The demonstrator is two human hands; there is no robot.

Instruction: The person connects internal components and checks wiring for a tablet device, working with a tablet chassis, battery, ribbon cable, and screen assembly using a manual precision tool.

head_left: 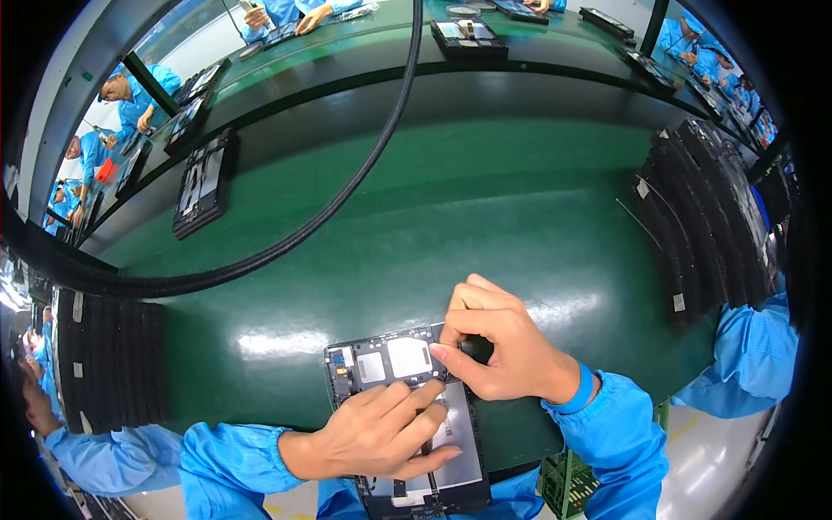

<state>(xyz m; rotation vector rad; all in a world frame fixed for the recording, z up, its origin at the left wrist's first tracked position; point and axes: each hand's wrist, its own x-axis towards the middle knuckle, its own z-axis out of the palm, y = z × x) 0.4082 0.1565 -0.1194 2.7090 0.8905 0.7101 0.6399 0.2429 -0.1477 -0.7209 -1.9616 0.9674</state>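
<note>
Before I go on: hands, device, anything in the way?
Right hand: fingertips at opened device, upper right corner. Left hand over its middle. Black cable arching beyond, apart from both hands.

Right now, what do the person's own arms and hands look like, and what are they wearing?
The left sleeve and right sleeve are bright blue, loose and creased, ending at the wrists. A flat blue wristband circles the right wrist. The left hand and right hand are bare, with no gloves.

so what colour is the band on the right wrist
The wristband is blue, clearest in head view.
</note>
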